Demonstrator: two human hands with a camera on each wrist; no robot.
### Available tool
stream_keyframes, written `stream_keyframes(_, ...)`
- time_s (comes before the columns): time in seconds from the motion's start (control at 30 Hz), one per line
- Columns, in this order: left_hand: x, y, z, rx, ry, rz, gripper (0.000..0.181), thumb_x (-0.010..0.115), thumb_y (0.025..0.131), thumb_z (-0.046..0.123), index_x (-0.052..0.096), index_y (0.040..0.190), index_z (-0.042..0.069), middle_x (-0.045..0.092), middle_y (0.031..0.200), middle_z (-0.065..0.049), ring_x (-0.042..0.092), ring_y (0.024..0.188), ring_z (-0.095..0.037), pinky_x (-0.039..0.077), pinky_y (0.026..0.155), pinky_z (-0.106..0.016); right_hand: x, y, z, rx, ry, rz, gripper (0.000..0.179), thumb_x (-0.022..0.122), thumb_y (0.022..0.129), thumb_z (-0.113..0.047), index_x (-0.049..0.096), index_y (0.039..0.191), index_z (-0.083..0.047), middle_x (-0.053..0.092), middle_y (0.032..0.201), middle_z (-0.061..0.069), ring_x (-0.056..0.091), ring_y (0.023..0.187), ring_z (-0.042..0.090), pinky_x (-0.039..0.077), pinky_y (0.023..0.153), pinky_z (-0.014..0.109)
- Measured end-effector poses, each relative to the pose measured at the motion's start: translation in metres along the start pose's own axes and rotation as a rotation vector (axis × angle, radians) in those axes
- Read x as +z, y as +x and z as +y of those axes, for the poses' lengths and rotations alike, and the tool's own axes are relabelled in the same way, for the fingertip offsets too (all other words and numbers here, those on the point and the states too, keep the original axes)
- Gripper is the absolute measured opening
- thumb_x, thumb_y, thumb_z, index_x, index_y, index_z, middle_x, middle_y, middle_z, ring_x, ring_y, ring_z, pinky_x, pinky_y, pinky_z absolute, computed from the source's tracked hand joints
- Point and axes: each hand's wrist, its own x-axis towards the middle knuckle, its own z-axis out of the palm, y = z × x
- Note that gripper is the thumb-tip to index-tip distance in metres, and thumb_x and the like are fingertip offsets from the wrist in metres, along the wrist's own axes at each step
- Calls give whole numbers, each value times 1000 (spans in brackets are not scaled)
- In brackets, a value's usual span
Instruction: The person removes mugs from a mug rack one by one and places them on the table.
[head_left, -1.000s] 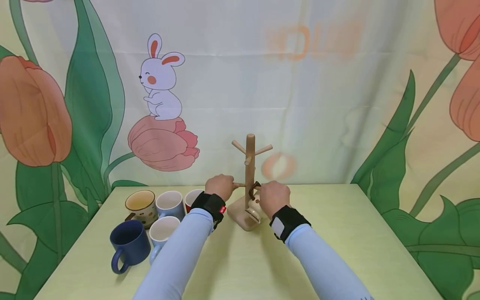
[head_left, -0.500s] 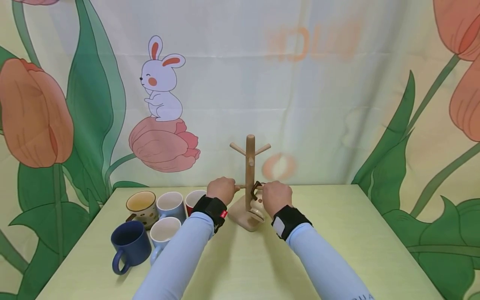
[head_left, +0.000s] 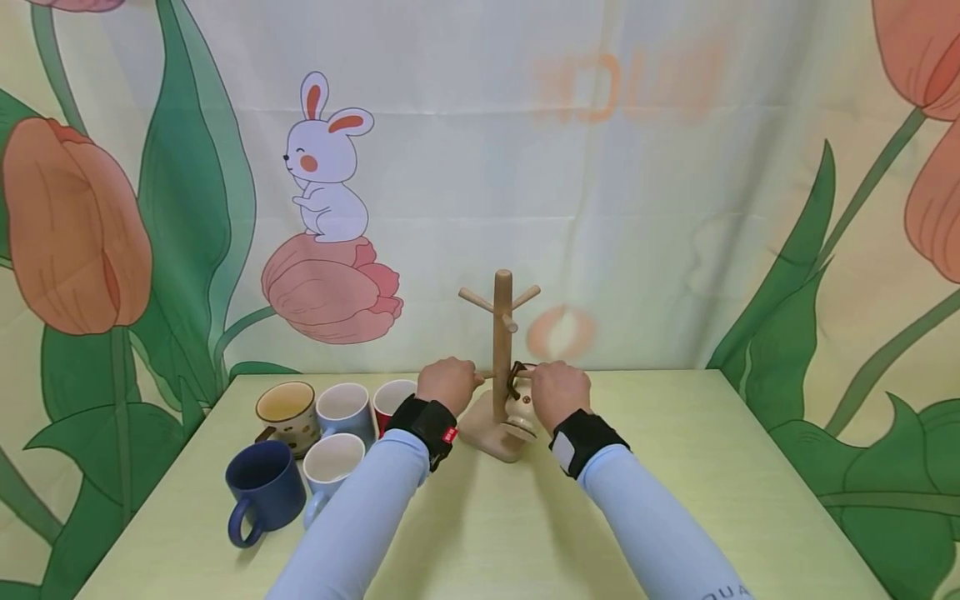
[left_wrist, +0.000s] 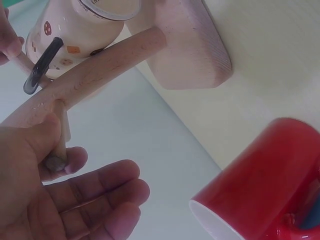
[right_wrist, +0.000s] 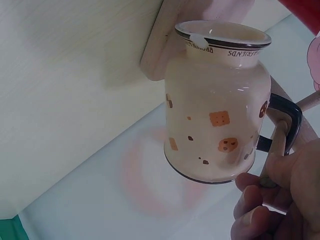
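A wooden mug tree [head_left: 503, 350] stands upright on the table, its upper pegs bare. My left hand [head_left: 447, 385] pinches a lower peg [left_wrist: 62, 142] on the left between thumb and index finger; its other fingers extend loosely in the left wrist view. My right hand [head_left: 558, 393] pinches the end of the opposite lower peg [right_wrist: 279, 137]. From that peg a cream mug [right_wrist: 215, 110] with cookie prints hangs by its dark handle [right_wrist: 296, 120], mouth tilted down. The right hand partly hides this mug in the head view.
On the table's left stand a dark blue mug [head_left: 264, 487], a cream mug with a yellow inside [head_left: 296, 425], two light blue mugs [head_left: 352, 417] and a red mug [left_wrist: 260, 180]. A printed curtain [head_left: 637, 208] hangs directly behind the table [head_left: 675, 442].
The mug tree has turned slightly, its front upper peg swinging right. The hanging mug and both hands have shifted a little right. Both hands still pinch the pegs.
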Motion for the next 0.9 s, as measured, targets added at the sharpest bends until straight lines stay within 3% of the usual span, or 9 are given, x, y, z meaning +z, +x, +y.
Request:
stream_keyframes(0.23,-4,-2,4,4,11,-18,28,67,95,34,73,87,8,66,70,-9,67,67,-26,56,58,-42,7,-1,6,-19,-5,55,31,65,93,-10,57,63,-6,56,58,8,60,51,23,48,42,37)
stream_keyframes(0.47,-5,-1,6,-10,30,-56,29,65,97,35,74,91,8,68,73,-10,68,70,-29,56,58,-44,8,-2,13,-4,56,-23,26,63,98,-21,64,77,-5,58,67,10,62,59,27,51,48,42)
stream_keyframes(0.63,-4,-3,3,-7,24,-68,31,61,99,36,71,90,7,69,76,-11,69,72,-30,56,59,-45,6,-7,14,27,79,-24,28,67,96,-28,64,81,-4,56,68,10,61,55,26,50,48,42)
stream_keyframes(0.73,-5,-7,-1,-27,11,-77,33,62,98,38,70,88,7,68,76,-12,69,73,-30,55,59,-46,7,-10,15,59,139,-27,30,69,94,-31,63,85,-3,56,70,11,59,52,27,49,47,41)
stream_keyframes(0.9,-12,-15,-9,-110,-18,-159,47,63,93,52,72,95,6,69,79,-11,69,76,-30,55,62,-45,9,-14,23,129,230,-90,38,66,95,-36,65,101,1,61,80,15,62,57,32,51,51,45)
